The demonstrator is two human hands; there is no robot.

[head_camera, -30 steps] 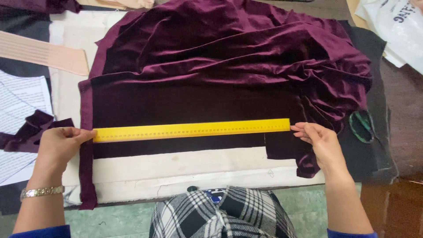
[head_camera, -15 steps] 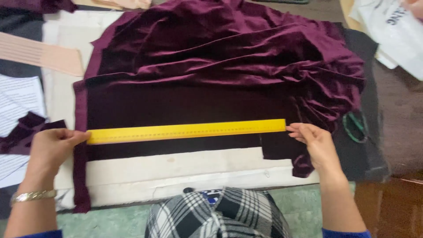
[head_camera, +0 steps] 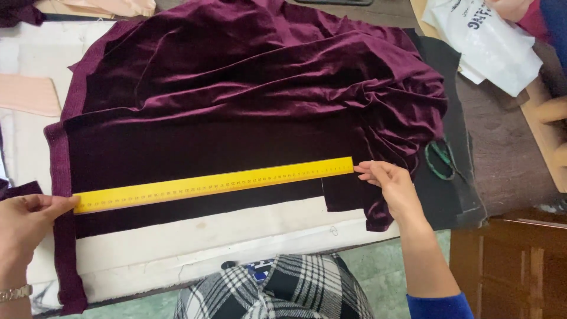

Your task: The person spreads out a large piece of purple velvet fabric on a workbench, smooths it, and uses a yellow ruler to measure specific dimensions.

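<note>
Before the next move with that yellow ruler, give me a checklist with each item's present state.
1. Left hand on the ruler's left end: ok, fingertips touch it.
2. Right hand on the right end: ok, fingertips touch it.
3. Yellow ruler lying flat on the dark purple velvet: ok.
4. Ruler spans the flat strip of velvet: ok, from the left hem to near the cut edge.
5. Velvet smooth under the ruler: ok there; bunched above and at right.
6. Green-handled scissors within reach: ok, beside the right hand.
</note>
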